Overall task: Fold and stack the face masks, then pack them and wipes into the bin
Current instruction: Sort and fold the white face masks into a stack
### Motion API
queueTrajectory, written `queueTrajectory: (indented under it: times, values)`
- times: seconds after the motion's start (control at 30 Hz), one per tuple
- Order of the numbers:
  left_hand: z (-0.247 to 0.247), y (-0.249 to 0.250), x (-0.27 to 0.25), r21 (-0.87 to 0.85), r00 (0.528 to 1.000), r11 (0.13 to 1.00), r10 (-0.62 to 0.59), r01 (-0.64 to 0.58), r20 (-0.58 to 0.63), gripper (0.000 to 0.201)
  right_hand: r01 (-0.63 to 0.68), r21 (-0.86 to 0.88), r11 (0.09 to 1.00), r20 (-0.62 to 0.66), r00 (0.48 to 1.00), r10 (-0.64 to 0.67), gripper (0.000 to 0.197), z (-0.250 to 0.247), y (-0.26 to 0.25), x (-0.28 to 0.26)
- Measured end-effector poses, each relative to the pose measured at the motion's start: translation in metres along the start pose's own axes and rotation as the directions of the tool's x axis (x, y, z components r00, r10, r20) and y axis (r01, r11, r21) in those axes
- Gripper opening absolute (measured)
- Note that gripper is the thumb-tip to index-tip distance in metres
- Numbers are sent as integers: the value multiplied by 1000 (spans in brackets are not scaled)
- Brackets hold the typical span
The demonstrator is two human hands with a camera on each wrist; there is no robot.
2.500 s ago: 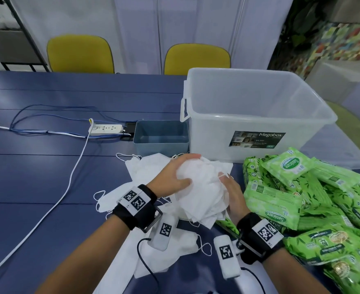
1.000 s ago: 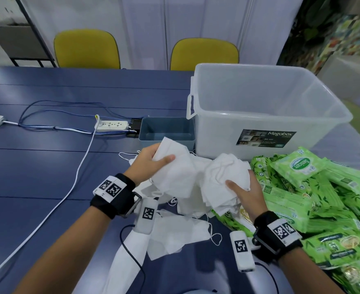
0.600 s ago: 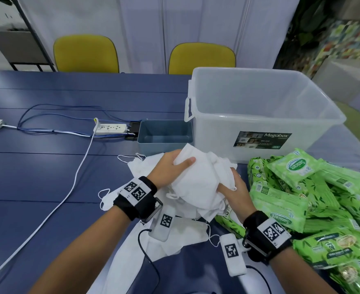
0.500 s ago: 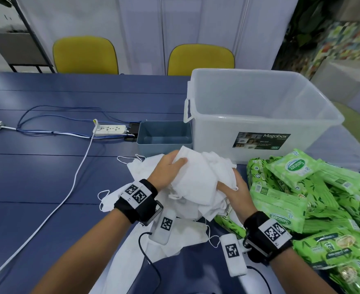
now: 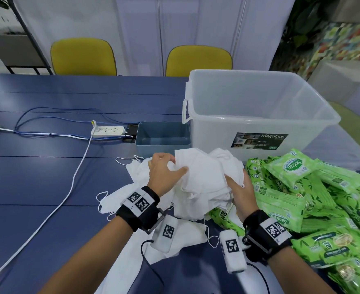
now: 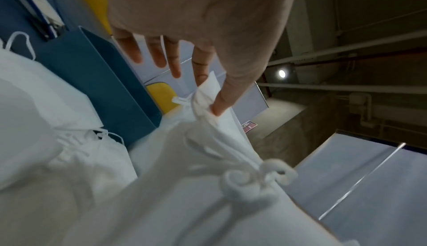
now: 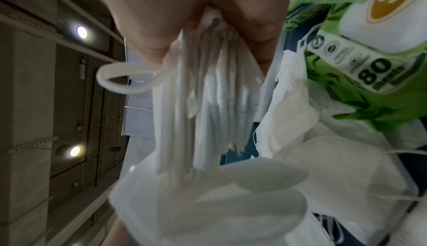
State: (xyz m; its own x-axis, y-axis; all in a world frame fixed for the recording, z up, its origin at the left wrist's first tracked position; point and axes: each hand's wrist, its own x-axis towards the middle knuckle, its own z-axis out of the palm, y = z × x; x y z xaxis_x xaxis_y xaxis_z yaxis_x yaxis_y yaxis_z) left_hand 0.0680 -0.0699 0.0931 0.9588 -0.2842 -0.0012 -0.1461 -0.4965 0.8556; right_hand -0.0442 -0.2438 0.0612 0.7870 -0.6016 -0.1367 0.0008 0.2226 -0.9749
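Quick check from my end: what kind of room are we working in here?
Probably a meeting room or office space, not a home: a long blue table with yellow chairs along its far side, power strips lying on it, and pale partition panels behind. The exposed ceiling with spotlights in the wrist views fits that.

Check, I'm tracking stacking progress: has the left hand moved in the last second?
Yes. Against the blue bin, the left hand has shifted right, from below its left end to below its middle, bringing its mask to the stack in the right hand.
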Motion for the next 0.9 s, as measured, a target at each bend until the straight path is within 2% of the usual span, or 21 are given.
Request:
queueTrajectory:
  times: [0.07,0.13,0.2,0.37,0.43,0.53,0.63,0.7,0.77,0.83,0.9]
  values:
    - [-3,1,2,-139,1000,990,2,2,29,19,-4,5,1000,-12,1000,4,32,-2,-1,1]
    - [-5,6,2,-338,995,938,-45,73,90,16,-13,25,1000,-12,1000,13,31,-2,-1,1]
    - [-4,9,0,-448,988,882,-101,143,116,20,-34,53,998,-9,999,35,31,-1,-1,1]
    - [-1,10,-4,-687,981,702,-99,186,165,64,-26,69,997,-20,999,27,31,2,-1,1]
    - [-3,11,-2,-745,983,641,-94,182,159,57,3,38,999,-34,999,-1,30,1,-3,1]
    - [-5,15,0,-777,978,594,-142,209,155,32,-1,27,1000,-33,999,2,32,-2,-4,0]
    - [-3,16,-1,-707,973,669,-165,231,162,23,-1,49,999,-17,1000,1,38,0,-5,-2]
    - [-1,15,-4,-581,974,784,-145,219,172,25,10,63,998,-20,1000,-8,37,2,-5,-2]
    - [0,12,-6,-422,967,885,-100,195,235,31,20,73,997,-26,1000,-18,33,3,-6,-1]
    - [-2,11,-9,-334,944,923,-81,193,321,38,29,57,998,-24,999,-28,32,2,-6,-1]
    - [-3,12,-12,-332,924,918,-82,217,374,37,42,33,999,-8,999,-42,32,1,-7,-1]
